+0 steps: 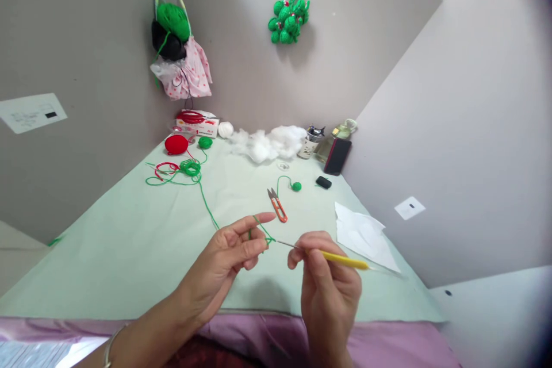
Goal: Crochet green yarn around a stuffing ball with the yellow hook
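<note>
My left hand pinches a small loop of green yarn between thumb and fingers, with the strand running over the raised index finger. From that hand the yarn trails back to a loose green tangle on the table. My right hand grips a crochet hook by its yellow handle. The hook's thin metal shaft points left, its tip at the green loop. Just beyond my hands lie thread snips with orange handles, and a small green crocheted ball with a yarn tail.
Along the back are a red yarn ball, white stuffing, a cup of tools and a phone leaning on a glass jug. White paper lies at right. Green crocheted pieces and a bag hang on the walls.
</note>
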A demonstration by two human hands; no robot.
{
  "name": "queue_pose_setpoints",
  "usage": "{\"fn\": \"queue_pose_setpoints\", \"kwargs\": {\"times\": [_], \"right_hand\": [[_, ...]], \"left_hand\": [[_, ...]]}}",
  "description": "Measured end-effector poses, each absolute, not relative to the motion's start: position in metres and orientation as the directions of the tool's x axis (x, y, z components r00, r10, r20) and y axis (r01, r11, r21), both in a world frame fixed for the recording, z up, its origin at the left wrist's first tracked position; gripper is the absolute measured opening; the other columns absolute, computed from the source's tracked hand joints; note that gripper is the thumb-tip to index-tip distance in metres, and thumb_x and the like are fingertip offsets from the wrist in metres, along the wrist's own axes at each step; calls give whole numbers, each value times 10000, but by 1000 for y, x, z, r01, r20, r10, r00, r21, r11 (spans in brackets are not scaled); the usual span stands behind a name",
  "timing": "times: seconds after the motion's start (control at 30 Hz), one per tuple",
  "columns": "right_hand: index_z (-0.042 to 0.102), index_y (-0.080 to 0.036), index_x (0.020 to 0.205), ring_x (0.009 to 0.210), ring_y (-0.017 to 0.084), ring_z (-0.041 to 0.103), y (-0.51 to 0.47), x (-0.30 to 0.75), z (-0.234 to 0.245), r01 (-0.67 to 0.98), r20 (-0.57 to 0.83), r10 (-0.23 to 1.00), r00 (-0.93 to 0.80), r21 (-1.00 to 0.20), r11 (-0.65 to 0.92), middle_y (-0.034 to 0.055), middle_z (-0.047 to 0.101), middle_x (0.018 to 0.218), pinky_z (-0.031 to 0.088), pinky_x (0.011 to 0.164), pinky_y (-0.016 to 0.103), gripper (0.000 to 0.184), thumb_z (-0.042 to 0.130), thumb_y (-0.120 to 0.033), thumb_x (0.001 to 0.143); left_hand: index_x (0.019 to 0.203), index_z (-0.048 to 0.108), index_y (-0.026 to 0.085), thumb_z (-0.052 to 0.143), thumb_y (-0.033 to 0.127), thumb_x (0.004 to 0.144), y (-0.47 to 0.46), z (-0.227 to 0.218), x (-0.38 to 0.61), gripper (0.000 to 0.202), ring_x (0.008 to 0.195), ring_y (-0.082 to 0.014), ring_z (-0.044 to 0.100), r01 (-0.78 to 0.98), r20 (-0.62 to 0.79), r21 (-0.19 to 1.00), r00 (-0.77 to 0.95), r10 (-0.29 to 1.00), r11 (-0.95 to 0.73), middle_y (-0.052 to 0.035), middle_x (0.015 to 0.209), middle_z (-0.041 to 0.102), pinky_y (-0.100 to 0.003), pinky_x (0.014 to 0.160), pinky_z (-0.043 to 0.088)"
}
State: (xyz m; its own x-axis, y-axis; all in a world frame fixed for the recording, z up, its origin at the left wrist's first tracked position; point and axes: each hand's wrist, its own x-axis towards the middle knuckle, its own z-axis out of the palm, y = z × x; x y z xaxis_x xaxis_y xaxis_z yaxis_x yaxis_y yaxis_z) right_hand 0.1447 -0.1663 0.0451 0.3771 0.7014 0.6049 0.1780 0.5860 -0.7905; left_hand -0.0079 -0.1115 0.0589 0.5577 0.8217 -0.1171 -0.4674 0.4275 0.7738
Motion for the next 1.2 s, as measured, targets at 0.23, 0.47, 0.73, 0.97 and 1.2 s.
{"fn": "queue_pose_setpoints", "kwargs": {"times": [0.23,0.47,0.73,0.97,1.2], "right_hand": [[755,-264,1054,929,183,705,-162,139,39,452,715,668,206,-675,583,45,745,971,595,769,319,257,600,-83,959],[755,-245,1116,859,180,675,-169,146,36,639,834,522,181,-503,582,57,706,939,568,706,321,306,616,-47,930],[772,-260,944,751,134,645,-164,147,45,59,537,788,302,-835,546,11,681,845,533,684,279,166,616,-214,981],[774,-253,942,682,112,660,-162,145,42,-58,445,841,306,-874,483,14,738,880,551,673,266,158,623,-252,991],[740,-219,948,607,112,680,-164,152,48,-148,427,867,257,-869,472,34,740,880,557,579,257,227,536,-269,1034]], "left_hand": [[1325,703,324,861,282,795,-121,55,-1,555,839,-111,542,-435,-74,831,533,843,347,40,796,592,-273,921,403],[1264,748,245,856,321,785,-117,52,-3,497,726,-87,421,-420,-178,736,636,751,531,29,793,537,-236,745,354],[1247,753,343,851,246,781,-121,54,-2,486,786,-96,499,-450,-78,788,605,792,421,39,785,571,-251,838,376],[1164,792,314,857,301,780,-119,51,-5,390,790,-103,515,-402,-108,820,590,800,407,41,777,596,-273,866,380],[1116,808,287,818,336,808,-117,57,-8,312,838,-127,523,-383,-100,843,579,809,378,25,801,588,-281,887,379]]}}
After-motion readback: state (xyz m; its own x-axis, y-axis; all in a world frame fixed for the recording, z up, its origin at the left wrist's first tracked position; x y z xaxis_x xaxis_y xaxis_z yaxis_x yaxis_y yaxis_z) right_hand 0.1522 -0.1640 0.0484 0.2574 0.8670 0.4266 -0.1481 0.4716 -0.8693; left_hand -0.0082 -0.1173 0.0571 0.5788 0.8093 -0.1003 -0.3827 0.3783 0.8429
